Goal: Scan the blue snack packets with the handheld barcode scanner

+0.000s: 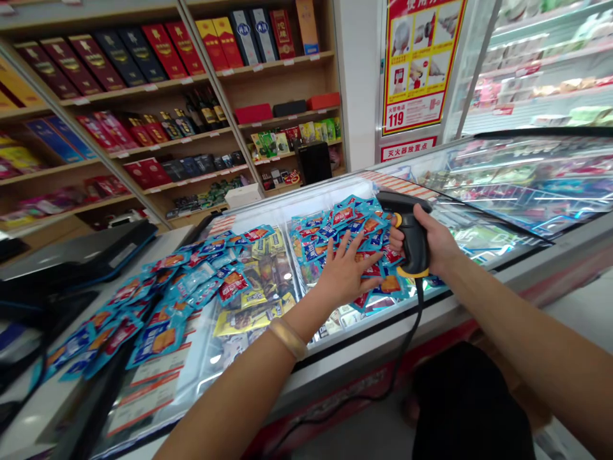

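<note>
My right hand (pixel 435 239) is wrapped round the handle of a black and yellow barcode scanner (pixel 414 239), whose head points left over the packets. A dark cable hangs from the scanner's base. With fingers spread, my left hand (pixel 345 271) lies on a pile of blue and red snack packets (pixel 316 230); the wrist carries a gold bangle (pixel 287 338). These packets rest on the glass top of a display freezer. To the left, a second heap of like packets (pixel 196 278) spreads over the glass and onto the neighbouring counter.
Under the freezer glass (pixel 211 358) lie yellow-wrapped goods (pixel 258 313). A dark flat device (pixel 81 255) stands on the left counter. Shelves (pixel 282 70) with boxes and bottles line the back. The scanner cable (pixel 397 358) runs down in front of the freezer.
</note>
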### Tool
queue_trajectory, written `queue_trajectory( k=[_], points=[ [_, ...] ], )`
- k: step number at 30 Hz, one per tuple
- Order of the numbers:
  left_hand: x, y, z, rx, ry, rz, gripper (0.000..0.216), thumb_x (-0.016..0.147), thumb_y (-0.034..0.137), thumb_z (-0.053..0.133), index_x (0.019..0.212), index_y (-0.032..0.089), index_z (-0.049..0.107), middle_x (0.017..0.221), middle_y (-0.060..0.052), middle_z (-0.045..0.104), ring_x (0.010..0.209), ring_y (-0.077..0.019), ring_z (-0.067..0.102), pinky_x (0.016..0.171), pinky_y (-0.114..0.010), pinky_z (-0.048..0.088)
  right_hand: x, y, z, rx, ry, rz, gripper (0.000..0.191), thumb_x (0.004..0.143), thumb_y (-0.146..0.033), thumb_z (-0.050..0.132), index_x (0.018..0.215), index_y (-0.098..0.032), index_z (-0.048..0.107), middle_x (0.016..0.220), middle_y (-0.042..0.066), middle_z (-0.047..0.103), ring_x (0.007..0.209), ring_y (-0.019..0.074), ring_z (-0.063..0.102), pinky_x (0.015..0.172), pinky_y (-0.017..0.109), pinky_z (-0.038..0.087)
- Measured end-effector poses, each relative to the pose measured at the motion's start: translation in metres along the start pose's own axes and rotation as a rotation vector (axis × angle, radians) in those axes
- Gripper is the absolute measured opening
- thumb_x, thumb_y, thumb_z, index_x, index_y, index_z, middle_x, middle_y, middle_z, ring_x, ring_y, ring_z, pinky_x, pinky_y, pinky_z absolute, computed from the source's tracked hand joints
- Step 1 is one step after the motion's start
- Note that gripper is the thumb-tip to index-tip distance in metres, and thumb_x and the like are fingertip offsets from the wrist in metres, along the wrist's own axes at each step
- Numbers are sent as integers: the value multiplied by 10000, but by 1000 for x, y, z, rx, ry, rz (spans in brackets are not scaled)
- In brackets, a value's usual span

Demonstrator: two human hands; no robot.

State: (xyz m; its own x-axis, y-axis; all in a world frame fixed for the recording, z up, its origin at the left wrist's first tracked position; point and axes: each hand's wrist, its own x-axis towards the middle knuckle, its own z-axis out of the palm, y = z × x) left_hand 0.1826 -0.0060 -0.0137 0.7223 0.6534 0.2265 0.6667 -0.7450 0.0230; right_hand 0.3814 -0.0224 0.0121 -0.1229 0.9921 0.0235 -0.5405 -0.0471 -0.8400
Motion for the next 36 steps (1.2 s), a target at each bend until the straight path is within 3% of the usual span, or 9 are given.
queue_trajectory(
  k=[6,11,15,19,22,25,30,36],
  points=[
    [-15,-8,-10,-62,93,-5,575,889,562,475,1420,348,422,1589,-103,208,1465,-365,118,1131,-656,104,5,2,21,-22,-52,1,416,790,-610,589,799,-195,562,592,-1,495,511,128,468,436,241,370],
    [-48,-56,-24,-12,220,-178,534,918,471,478,1420,300,423,1556,-135,261,1449,-357,187,1135,-617,158,14,14,55,-13,-164,48,404,775,-590,624,828,-196,556,606,-5,518,533,127,499,467,233,403],
    [-86,-111,-40,84,366,-442,529,880,343,536,1387,212,462,1485,-184,352,1385,-351,323,1121,-552,260,25,34,98,11,-277,104,371,795,-561,617,831,-197,553,592,-6,522,525,127,487,490,238,417],
    [-126,-152,-59,155,452,-832,563,826,336,546,1359,163,483,1383,-208,456,1292,-355,441,1055,-502,373,41,60,139,29,-385,198,365,810,-551,605,819,-192,546,577,-10,516,502,123,463,487,239,410],
    [-148,-169,-70,160,374,-1128,659,772,418,588,1359,146,465,1337,-245,483,1232,-408,486,984,-539,421,51,79,158,46,-436,294,372,819,-556,592,809,-188,541,576,-13,514,508,123,462,487,237,408],
    [-161,-180,-76,110,211,-1294,731,741,543,589,1332,129,476,1312,-271,502,1217,-439,498,965,-546,428,57,95,161,63,-452,351,387,832,-562,572,788,-179,541,573,-7,514,510,117,454,497,227,404],
    [-167,-186,-83,73,65,-1297,758,731,605,571,1334,160,461,1319,-247,528,1215,-407,523,961,-493,440,57,107,145,73,-458,370,400,850,-547,552,762,-157,565,586,13,506,527,114,453,512,217,397],
    [-169,-181,-88,129,140,-1221,812,642,526,693,1336,182,447,1220,-199,624,1119,-398,592,883,-460,475,52,106,141,84,-431,381,392,865,-531,536,768,-154,577,588,10,497,532,112,443,511,209,389]
  ],
)
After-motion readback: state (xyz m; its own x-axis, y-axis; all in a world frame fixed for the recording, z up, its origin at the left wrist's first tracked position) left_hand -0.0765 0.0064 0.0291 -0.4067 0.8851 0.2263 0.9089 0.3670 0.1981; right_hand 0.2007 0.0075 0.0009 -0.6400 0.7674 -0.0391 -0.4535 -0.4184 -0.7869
